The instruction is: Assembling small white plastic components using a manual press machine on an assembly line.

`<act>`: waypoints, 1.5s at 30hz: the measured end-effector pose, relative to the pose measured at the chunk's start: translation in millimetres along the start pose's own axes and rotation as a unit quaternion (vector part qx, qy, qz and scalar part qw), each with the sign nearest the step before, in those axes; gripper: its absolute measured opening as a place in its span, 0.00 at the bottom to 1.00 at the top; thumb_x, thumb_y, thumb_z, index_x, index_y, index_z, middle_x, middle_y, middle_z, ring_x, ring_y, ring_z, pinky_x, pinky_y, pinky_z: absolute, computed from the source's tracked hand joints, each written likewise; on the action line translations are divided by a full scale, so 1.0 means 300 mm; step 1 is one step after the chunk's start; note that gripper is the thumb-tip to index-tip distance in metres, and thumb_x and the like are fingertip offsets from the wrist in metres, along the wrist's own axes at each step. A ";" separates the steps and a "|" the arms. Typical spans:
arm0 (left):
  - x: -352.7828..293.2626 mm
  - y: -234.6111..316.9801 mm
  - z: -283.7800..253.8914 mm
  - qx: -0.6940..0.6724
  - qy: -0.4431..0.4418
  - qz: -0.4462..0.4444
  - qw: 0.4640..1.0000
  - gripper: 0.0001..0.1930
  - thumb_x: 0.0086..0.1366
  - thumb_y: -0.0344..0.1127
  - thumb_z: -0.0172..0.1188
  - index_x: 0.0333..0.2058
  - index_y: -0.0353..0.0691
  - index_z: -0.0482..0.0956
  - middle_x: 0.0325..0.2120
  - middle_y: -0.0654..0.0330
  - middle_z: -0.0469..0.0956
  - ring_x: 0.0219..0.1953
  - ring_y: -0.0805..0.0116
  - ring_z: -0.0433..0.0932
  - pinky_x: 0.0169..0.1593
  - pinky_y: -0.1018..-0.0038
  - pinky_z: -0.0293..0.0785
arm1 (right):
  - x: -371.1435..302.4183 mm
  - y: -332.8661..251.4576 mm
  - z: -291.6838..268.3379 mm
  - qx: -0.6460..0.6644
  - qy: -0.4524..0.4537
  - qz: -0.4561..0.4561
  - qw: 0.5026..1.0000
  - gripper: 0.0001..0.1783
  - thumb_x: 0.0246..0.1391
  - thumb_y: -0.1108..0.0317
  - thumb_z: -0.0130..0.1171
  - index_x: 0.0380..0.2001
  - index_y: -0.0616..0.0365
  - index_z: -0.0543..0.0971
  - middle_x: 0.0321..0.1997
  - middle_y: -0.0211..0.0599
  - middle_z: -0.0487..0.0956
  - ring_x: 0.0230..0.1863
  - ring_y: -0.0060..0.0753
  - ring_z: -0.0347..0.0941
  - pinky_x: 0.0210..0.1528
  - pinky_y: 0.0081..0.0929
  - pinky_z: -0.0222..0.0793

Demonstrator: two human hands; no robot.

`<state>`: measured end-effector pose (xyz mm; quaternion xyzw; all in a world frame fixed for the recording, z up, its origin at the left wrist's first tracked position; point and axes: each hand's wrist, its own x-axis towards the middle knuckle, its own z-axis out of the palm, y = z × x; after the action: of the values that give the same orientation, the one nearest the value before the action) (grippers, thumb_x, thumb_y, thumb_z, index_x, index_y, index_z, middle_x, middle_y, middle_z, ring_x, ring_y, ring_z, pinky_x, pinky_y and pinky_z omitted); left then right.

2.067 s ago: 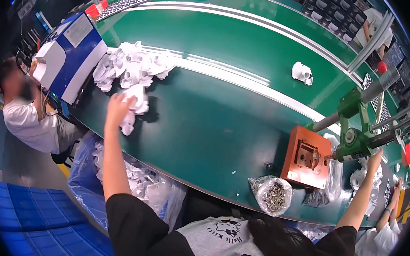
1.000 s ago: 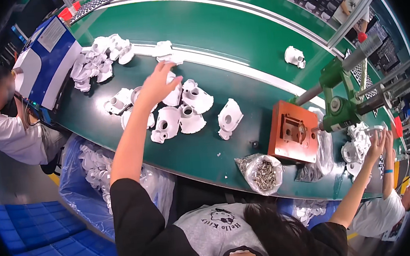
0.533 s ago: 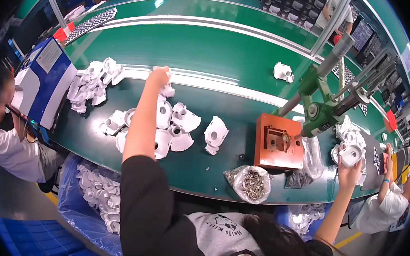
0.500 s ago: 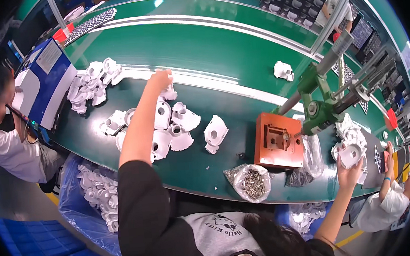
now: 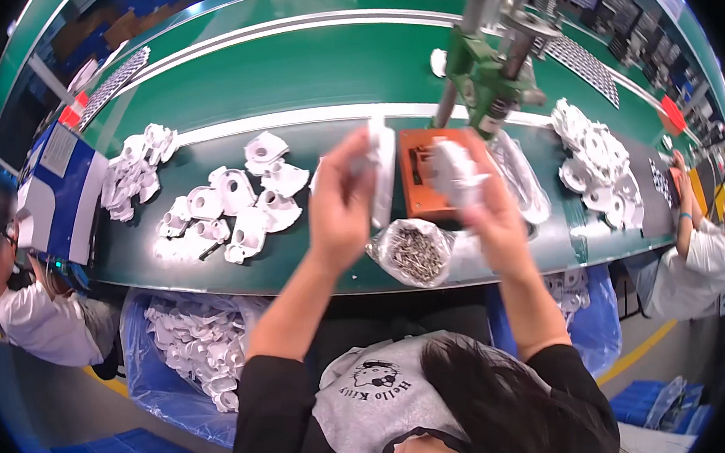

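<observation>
In front of the press, my left hand [image 5: 342, 198] grips a white plastic housing [image 5: 384, 169], turned nearly edge-on. Close by on the right, my right hand [image 5: 496, 216] holds another white plastic housing [image 5: 454, 172], smeared by motion. That piece hangs over the orange fixture block [image 5: 414, 150] and hides part of it. The green press [image 5: 483, 81] rises behind my right hand. Below and between the hands lies a clear bag of small metal pins [image 5: 417, 254].
Loose white housings [image 5: 248, 231] lie left of my left arm, with heaps at far left [image 5: 130, 177] and right [image 5: 595, 157]. Lined bins of white parts [image 5: 197, 342] stand under the table edge. A conveyor [image 5: 282, 71] runs behind. Co-workers sit at both sides.
My left hand has come back from the housings at the far side, and now holds one. My right hand has brought a housing leftward from the right heap. The view has shifted.
</observation>
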<state>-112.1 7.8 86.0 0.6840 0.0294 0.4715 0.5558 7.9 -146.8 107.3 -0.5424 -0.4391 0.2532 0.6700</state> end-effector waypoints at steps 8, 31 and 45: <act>-0.117 -0.038 0.226 -0.139 -0.007 0.060 0.988 0.17 0.64 0.22 0.45 0.52 0.37 0.61 0.58 0.40 0.57 0.59 0.52 0.63 0.59 0.65 0.59 | -0.016 0.054 0.037 -0.123 0.001 -0.109 0.986 0.44 0.53 0.51 0.54 0.65 0.62 0.48 0.57 0.45 0.58 0.57 0.37 0.57 0.59 0.30 0.53; 0.099 -0.281 0.261 0.454 -0.295 0.166 0.824 0.10 0.50 0.26 0.54 0.34 0.42 0.73 0.36 0.45 0.77 0.43 0.49 0.77 0.44 0.60 0.74 | 0.126 0.425 -0.612 -0.471 0.140 0.086 0.867 0.11 0.48 0.74 0.51 0.36 0.62 0.78 0.32 0.48 0.77 0.33 0.43 0.76 0.37 0.31 0.70; 0.048 -0.408 0.255 0.444 -0.334 0.137 0.820 0.08 0.58 0.32 0.54 0.37 0.38 0.72 0.50 0.44 0.68 0.56 0.46 0.64 0.60 0.57 0.59 | 0.365 0.546 -0.657 -0.559 0.019 0.093 0.823 0.07 0.39 0.75 0.52 0.26 0.65 0.74 0.29 0.58 0.76 0.35 0.61 0.72 0.36 0.45 0.68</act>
<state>7.0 6.4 3.0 0.9693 -0.0458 0.2211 0.0970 253.5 -110.6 -18.9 -0.8670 -0.4403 0.0149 0.2330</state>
